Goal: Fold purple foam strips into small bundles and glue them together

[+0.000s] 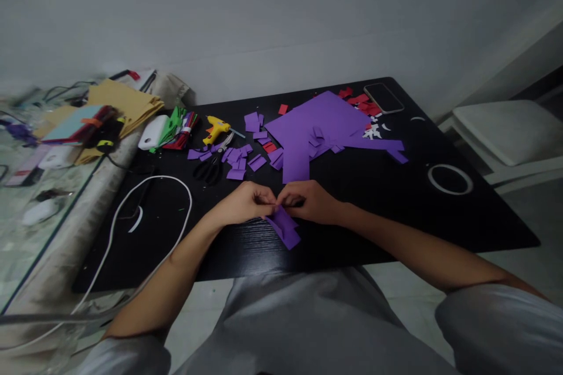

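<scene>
Near the front of the black table (352, 199), my left hand (246, 202) and my right hand (310, 202) meet, fingertips together. Between them they pinch a folded piece of purple paper (285, 231), whose lower end hangs toward me. Both hands are closed on its upper end, and the fingers hide that part. Just beyond my hands lies a large purple sheet (303, 123) with a strip reaching toward me. Small cut purple pieces (237, 158) are scattered left of it, beside black-handled scissors (213, 164).
A yellow glue gun (215, 128) lies behind the scissors. Green and red paper bundles (178, 129) are at the left. A white cable (189, 199) loops over the left side. A phone (383, 98), red scraps (365, 104) and a white ring (450, 180) are at the right.
</scene>
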Demonstrator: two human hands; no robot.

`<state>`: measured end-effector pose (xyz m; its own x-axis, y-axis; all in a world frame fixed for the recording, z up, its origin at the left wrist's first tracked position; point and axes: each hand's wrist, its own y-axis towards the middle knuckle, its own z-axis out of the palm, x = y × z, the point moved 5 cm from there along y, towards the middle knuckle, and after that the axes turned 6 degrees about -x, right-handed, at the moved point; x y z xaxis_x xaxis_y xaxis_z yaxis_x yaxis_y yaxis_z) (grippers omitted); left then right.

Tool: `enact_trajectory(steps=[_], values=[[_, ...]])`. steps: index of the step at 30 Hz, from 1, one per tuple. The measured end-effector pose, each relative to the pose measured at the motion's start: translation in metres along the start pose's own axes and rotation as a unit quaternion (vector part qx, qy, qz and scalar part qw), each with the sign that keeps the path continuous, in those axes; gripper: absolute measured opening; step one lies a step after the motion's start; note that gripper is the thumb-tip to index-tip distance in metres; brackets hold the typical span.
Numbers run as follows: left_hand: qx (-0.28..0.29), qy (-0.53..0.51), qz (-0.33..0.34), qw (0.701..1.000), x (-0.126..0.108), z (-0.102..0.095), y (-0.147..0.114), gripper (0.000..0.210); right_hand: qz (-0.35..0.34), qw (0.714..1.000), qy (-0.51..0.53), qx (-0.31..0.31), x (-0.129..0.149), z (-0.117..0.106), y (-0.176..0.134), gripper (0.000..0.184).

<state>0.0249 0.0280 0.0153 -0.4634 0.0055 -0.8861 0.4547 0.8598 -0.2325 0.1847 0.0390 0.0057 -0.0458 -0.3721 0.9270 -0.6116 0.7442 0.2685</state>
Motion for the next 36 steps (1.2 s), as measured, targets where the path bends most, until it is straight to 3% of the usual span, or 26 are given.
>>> enact_trajectory(steps=[11,15,21,28,33,36], values=[[-0.019,-0.048,0.005,0.999,-0.001,0.003,0.001,0.009,-0.002,1.000,-0.001,0.000,0.002,-0.002,0.001,0.012],[0.001,-0.073,-0.019,0.997,-0.001,0.000,0.001,0.016,-0.007,1.000,-0.016,0.007,0.003,-0.003,0.002,0.010],[0.011,-0.114,-0.018,0.993,0.001,-0.001,0.002,0.008,-0.005,1.000,-0.009,0.000,0.003,-0.003,0.002,0.011],[0.015,-0.089,-0.023,0.996,0.007,-0.005,0.003,0.013,0.008,1.000,0.001,-0.009,0.000,-0.004,0.003,0.014],[-0.037,-0.027,0.067,0.997,-0.007,-0.018,-0.002,0.028,0.021,1.000,-0.006,-0.020,-0.001,-0.007,0.004,0.016],[-0.038,0.062,0.143,0.987,-0.020,-0.018,-0.008,0.041,0.029,0.998,-0.030,-0.042,-0.003,-0.012,0.005,0.016]])
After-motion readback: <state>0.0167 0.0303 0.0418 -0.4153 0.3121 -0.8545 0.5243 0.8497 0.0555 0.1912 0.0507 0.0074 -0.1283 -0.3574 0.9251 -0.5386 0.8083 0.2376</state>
